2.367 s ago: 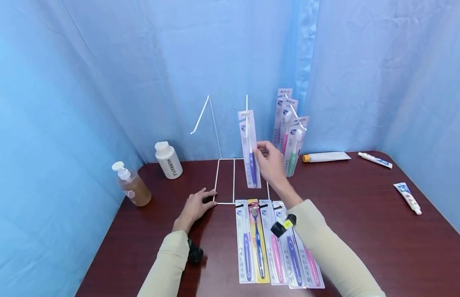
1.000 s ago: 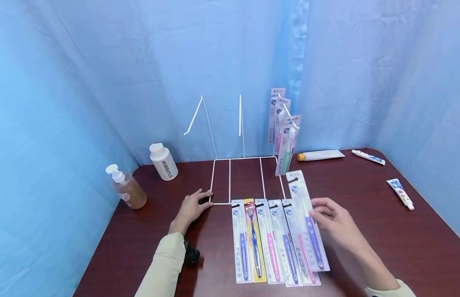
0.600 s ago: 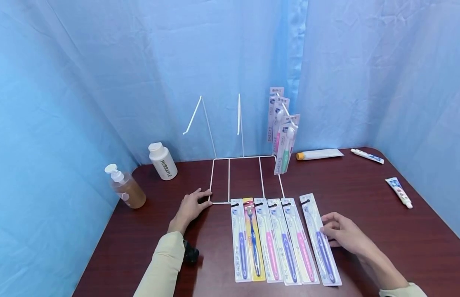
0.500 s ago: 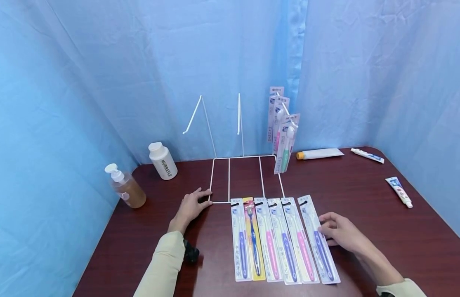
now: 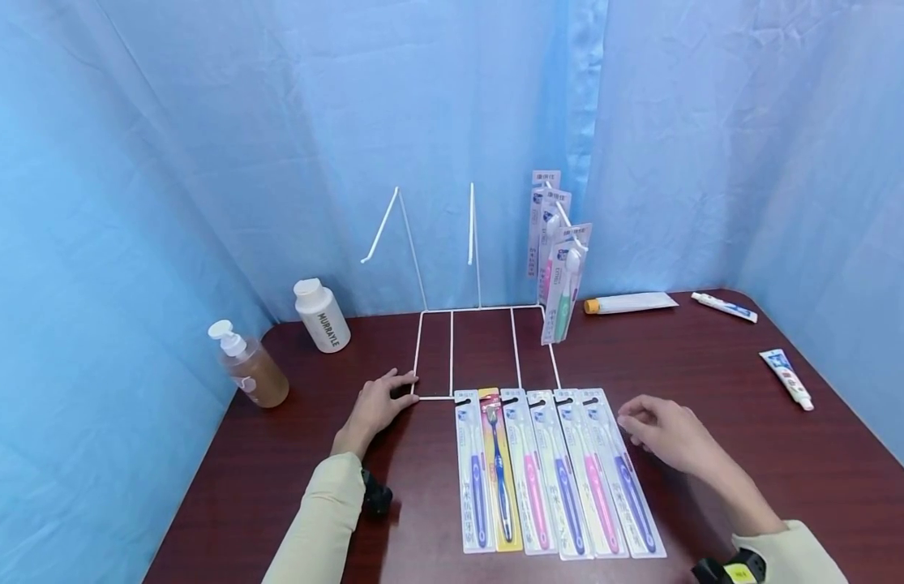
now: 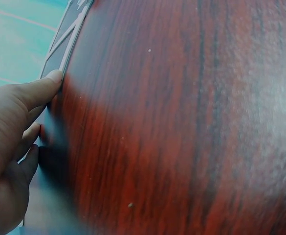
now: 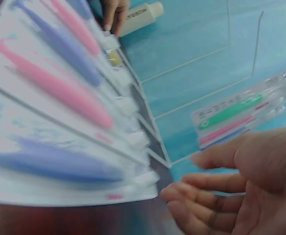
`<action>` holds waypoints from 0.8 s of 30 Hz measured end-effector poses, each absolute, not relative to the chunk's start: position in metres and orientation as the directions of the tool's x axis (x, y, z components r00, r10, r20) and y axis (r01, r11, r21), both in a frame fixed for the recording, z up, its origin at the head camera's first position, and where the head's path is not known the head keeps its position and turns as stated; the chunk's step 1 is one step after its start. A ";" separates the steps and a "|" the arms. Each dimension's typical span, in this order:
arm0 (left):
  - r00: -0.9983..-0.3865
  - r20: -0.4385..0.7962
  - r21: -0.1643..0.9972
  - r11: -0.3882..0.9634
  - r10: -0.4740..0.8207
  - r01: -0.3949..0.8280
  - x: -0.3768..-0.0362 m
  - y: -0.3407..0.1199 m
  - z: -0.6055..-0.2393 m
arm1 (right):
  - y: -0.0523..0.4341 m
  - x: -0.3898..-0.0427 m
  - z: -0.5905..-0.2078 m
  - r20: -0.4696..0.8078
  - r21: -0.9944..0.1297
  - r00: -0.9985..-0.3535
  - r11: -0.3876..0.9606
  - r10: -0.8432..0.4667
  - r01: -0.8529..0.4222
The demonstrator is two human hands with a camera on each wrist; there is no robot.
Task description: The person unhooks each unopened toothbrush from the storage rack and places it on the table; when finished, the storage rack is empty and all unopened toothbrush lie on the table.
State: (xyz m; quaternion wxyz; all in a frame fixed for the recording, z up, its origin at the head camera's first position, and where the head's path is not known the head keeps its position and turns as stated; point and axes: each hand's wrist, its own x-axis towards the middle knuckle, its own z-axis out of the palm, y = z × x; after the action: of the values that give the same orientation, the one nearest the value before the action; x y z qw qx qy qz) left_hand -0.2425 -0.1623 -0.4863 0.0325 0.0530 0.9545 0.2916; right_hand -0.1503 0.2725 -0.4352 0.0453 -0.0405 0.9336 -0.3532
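In the head view my left hand (image 5: pixel 374 412) rests at the near left corner of a white wire rack (image 5: pixel 452 357). Its thumb and fingertips touch the thin bars, and the left wrist view shows the thumb (image 6: pixel 55 77) lying against the wire. My right hand (image 5: pixel 666 430) hovers, holding nothing, beside a packaged toothbrush with a purple handle (image 5: pixel 634 499), the rightmost pack of a row. Several more packaged toothbrushes (image 5: pixel 532 495) lie side by side to its left, one on a yellow card (image 5: pixel 504 487). In the right wrist view the fingers (image 7: pixel 206 196) are loosely bent near the pack tops.
Toothbrush packs (image 5: pixel 564 284) hang from the rack's right hook; its left hook (image 5: pixel 380 225) and middle hook (image 5: pixel 471 223) are bare. A white bottle (image 5: pixel 323 316) and a pump bottle (image 5: pixel 253 369) stand left. Toothpaste tubes (image 5: pixel 634 303) lie at the right. Blue curtains (image 5: pixel 276 122) surround the table.
My right hand carried the purple toothbrush pack from the middle hook down to the row's right end, slid it left against its neighbour and let go. My left hand stayed at the rack.
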 end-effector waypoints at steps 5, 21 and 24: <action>-0.992 -0.036 0.561 0.824 0.124 0.083 -0.242 -0.162 -0.486 | 0.261 -0.173 -0.417 0.123 -0.678 -0.987 0.718 -0.100 -0.157; -0.991 -0.053 0.557 0.828 0.120 0.071 -0.242 -0.161 -0.483 | 0.220 -0.248 -0.383 0.292 -0.902 -0.956 0.329 -0.012 -0.279; -0.991 -0.055 0.559 0.826 0.120 0.069 -0.241 -0.162 -0.484 | 0.216 -0.252 -0.384 0.340 -0.901 -0.940 0.301 0.039 -0.313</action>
State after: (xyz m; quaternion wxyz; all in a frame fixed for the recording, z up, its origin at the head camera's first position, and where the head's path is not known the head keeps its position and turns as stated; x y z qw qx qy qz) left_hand -0.2410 -0.1615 -0.4843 0.0440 0.0496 0.9545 0.2908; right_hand -0.2523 0.2156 -0.3842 -0.1505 -0.0865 0.7924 -0.5848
